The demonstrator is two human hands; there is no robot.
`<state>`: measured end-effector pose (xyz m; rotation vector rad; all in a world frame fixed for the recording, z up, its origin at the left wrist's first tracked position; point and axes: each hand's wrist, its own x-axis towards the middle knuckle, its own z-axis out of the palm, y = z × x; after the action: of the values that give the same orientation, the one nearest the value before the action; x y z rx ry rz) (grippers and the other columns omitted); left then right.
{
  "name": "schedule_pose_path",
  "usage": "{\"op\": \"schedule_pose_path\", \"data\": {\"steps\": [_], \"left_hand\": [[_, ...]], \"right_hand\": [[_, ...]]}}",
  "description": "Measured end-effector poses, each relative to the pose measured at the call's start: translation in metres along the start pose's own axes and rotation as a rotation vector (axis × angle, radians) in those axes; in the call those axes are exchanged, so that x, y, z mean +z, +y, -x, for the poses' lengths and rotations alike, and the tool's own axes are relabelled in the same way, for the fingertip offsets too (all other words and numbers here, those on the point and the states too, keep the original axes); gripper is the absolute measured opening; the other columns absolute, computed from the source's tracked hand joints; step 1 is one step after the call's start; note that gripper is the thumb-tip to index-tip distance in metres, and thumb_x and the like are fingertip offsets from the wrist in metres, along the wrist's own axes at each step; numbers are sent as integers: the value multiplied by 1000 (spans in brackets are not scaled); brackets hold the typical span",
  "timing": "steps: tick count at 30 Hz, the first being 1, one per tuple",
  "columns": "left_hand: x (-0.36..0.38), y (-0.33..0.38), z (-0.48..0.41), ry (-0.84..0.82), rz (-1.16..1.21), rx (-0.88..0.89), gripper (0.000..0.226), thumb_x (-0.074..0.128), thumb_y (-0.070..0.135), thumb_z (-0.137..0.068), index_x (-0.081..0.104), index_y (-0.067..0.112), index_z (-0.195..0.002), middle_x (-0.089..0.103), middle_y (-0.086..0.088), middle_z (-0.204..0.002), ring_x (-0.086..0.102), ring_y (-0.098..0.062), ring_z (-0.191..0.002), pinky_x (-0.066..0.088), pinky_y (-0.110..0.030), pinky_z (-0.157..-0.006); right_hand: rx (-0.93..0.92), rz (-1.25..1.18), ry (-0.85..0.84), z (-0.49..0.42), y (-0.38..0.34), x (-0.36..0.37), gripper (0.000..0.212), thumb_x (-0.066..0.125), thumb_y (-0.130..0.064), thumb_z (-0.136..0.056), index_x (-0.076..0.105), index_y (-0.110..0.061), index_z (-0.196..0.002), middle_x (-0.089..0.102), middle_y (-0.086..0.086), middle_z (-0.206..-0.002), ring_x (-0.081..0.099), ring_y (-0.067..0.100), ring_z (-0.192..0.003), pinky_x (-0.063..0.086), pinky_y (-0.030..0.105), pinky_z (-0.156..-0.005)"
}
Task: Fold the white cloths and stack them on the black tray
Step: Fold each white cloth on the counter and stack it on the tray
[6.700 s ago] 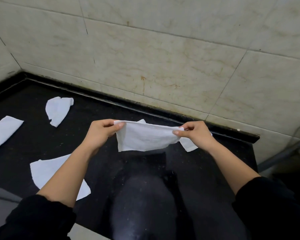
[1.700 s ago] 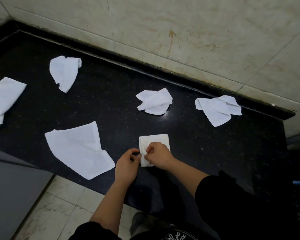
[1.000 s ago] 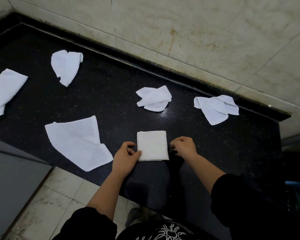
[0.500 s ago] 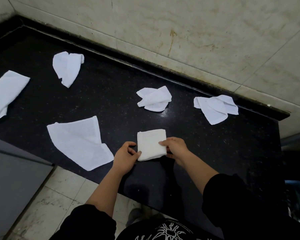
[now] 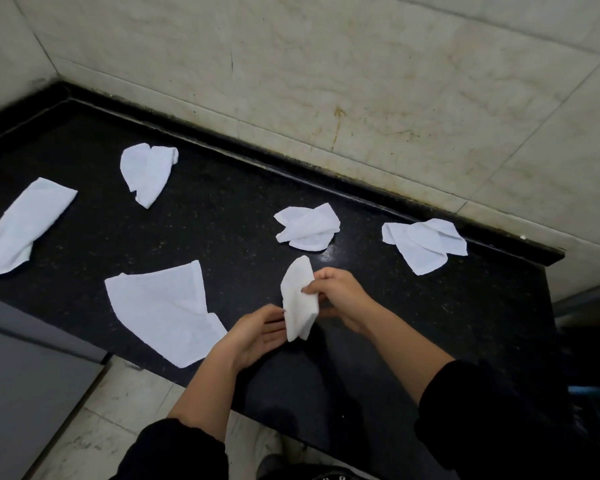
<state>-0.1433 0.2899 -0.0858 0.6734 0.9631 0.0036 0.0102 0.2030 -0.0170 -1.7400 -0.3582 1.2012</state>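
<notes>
A pale tiled wall rises behind a black speckled counter that fills most of the view. Five loose white cloths lie on the counter. The biggest cloth is spread flat near the front edge, with one corner turned. A long cloth lies at the far left and a bunched cloth lies behind it, toward the wall. A crumpled cloth sits at the middle and another rumpled cloth sits at the right, near the wall.

The folded cloth is held on edge just above the counter, in front of the middle one and clear of the others. The right hand pinches its right side, with the thumb on the near face and curled fingers behind. The left hand lies palm up below it. Its fingers are nearly straight and narrowly spread, and their tips touch the cloth's lower left edge.
</notes>
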Motion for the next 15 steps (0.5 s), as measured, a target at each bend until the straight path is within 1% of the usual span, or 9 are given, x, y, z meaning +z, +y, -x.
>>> {"op": "schedule_pose_path", "data": {"steps": [3, 6, 8, 10, 11, 13, 15], "left_hand": [[12, 2, 0, -66, 102, -7, 37, 60, 23, -84, 62, 0, -113, 69, -19, -106, 65, -31, -97, 55, -38, -82], [26, 6, 2, -106, 135, 47, 36, 59, 23, -83, 63, 5, -114, 73, -15, -100, 66, -31, -95, 56, -41, -78], [33, 10, 1, -117, 118, 92, 38, 57, 22, -86, 60, 8, -121, 72, -14, -109, 64, -33, -103, 55, -42, -78], [39, 12, 2, -140, 87, 97, 40, 57, 22, -87, 57, 10, -126, 68, -15, -119, 60, -35, -114, 52, -42, -84], [42, 14, 1, -157, 54, 90, 40, 58, 22, -87, 58, 11, -125, 68, -14, -120, 60, -34, -115, 52, -42, -85], [47, 15, 1, -169, -14, 89, 36, 61, 21, -87, 61, 14, -122, 70, -11, -118, 64, -31, -112, 53, -41, -85], [57, 16, 0, -182, -98, 91, 33, 65, 18, -87, 64, 16, -119, 71, -9, -116, 67, -27, -106, 55, -38, -83]], "right_hand": [[-28, -12, -34, 5, -9, -3, 11, 68, -7, -81, 59, -11, -84, 69, 9, -88, 69, 14, -72, 55, 27, -56], [-34, 0, -46, 12, -15, -13, 10, 68, -9, -81, 61, -11, -88, 71, 8, -89, 69, 15, -78, 57, 28, -62], [-33, -16, -28, 17, -15, -24, 7, 67, -9, -81, 61, -12, -84, 70, 7, -88, 68, 16, -80, 57, 28, -63], [-18, -44, 15, 22, -12, -36, 8, 66, -8, -81, 60, -13, -80, 67, 8, -85, 65, 16, -78, 56, 27, -62], [-11, -67, 50, 26, -8, -43, 9, 66, -7, -81, 59, -13, -79, 65, 8, -84, 63, 17, -77, 56, 27, -62], [8, -120, 104, 32, 0, -54, 9, 65, -6, -80, 59, -13, -78, 64, 6, -79, 61, 15, -72, 55, 29, -62], [31, -182, 153, 40, 10, -67, 7, 63, -6, -79, 61, -12, -79, 63, 0, -66, 59, 11, -59, 51, 30, -60]]}}
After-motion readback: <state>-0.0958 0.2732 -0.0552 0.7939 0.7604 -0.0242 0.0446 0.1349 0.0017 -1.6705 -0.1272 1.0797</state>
